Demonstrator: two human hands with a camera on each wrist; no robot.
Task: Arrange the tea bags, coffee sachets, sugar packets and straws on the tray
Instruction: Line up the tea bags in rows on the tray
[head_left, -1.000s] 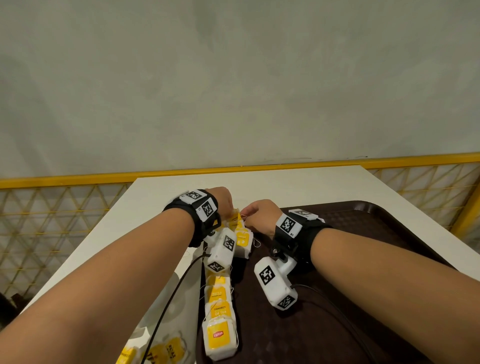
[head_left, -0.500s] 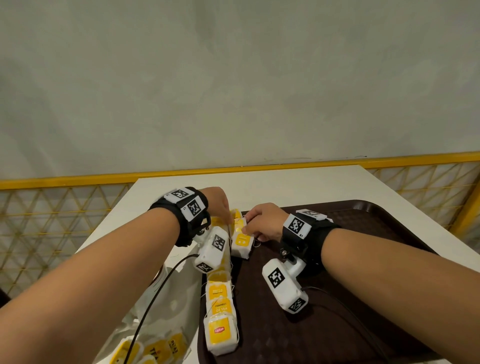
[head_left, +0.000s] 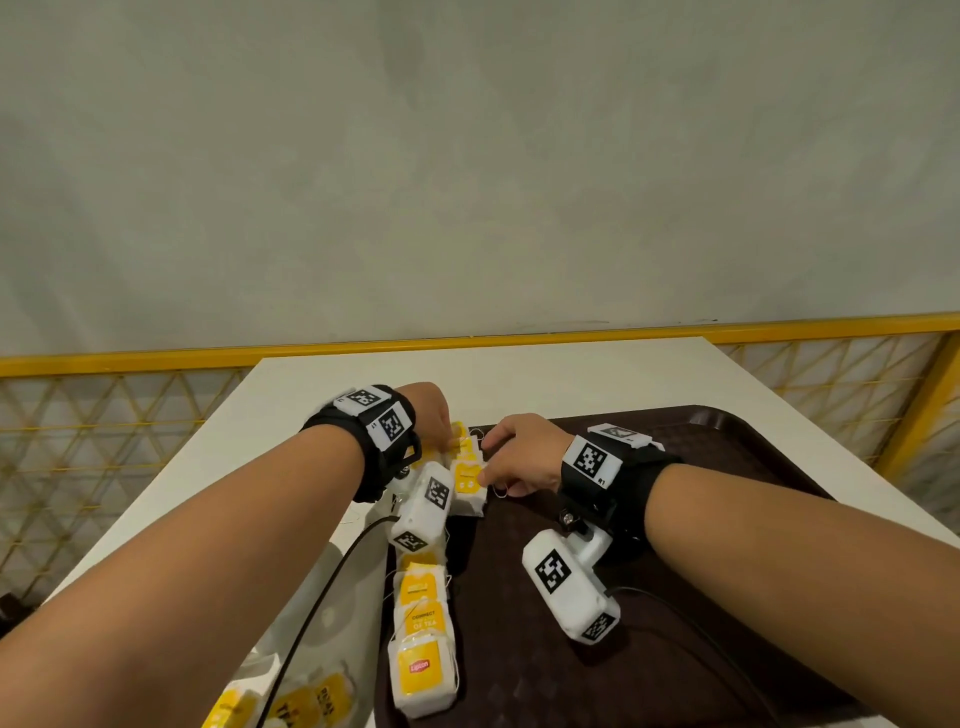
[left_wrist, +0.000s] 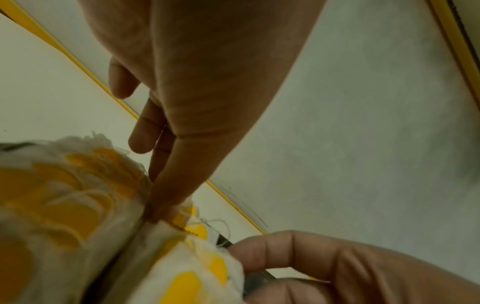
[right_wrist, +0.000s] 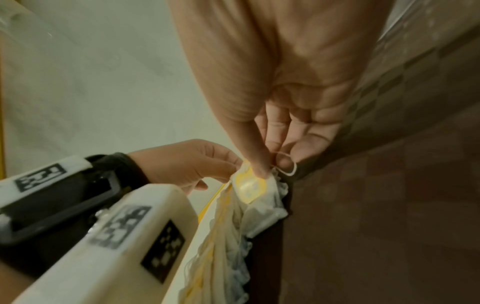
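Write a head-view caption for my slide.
Both hands, left hand and right hand, arrange tea bags along the tray edge.

A black strap topped with white blocks printed in black square-code markers is worn on each wrist (head_left: 382, 423) (head_left: 605, 470). A white, marker-printed camera housing (head_left: 569, 590) is hung beneath each strap on a screwed bracket, and thin black cables (head_left: 322, 592) are trailed from them. The forearms are left unsleeved.
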